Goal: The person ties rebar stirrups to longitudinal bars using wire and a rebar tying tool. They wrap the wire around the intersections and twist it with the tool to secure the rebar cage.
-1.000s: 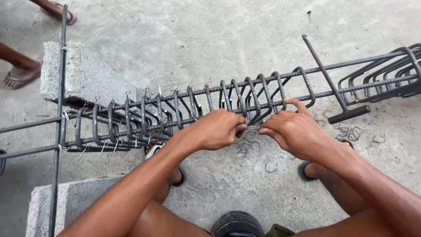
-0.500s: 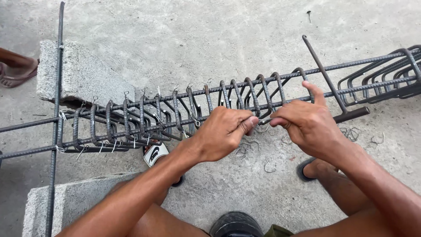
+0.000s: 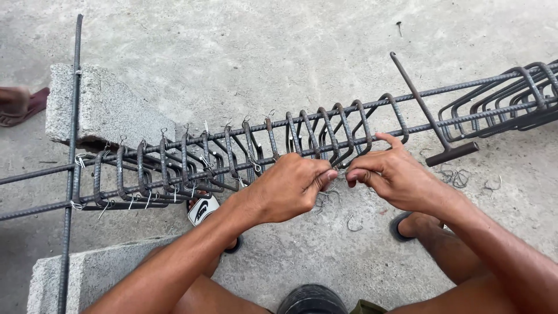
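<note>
A rebar cage [image 3: 174, 166] of long ribbed bars and several bent stirrups runs across the concrete floor from left to right. My left hand [image 3: 290, 187] and my right hand [image 3: 398, 177] meet fingertip to fingertip at the cage's near lower bar. Both pinch a thin tie wire [image 3: 340, 173] beside a loose, tilted stirrup [image 3: 343, 136]. The index finger of my right hand stretches up toward the upper bar. Stirrups to the left carry twisted wire ties.
A T-shaped steel bar [image 3: 433, 116] leans on the cage at right. The cage rests on a concrete block [image 3: 102, 110]; another block [image 3: 87, 273] lies near left. A single upright rebar [image 3: 72, 174] crosses at left. Wire scraps [image 3: 459, 176] litter the floor. Another person's sandalled foot [image 3: 20, 104] shows far left.
My right hand has come down off the stirrup and closed its fingers toward the left hand. Both hands now pinch at one spot on the lower bar.
</note>
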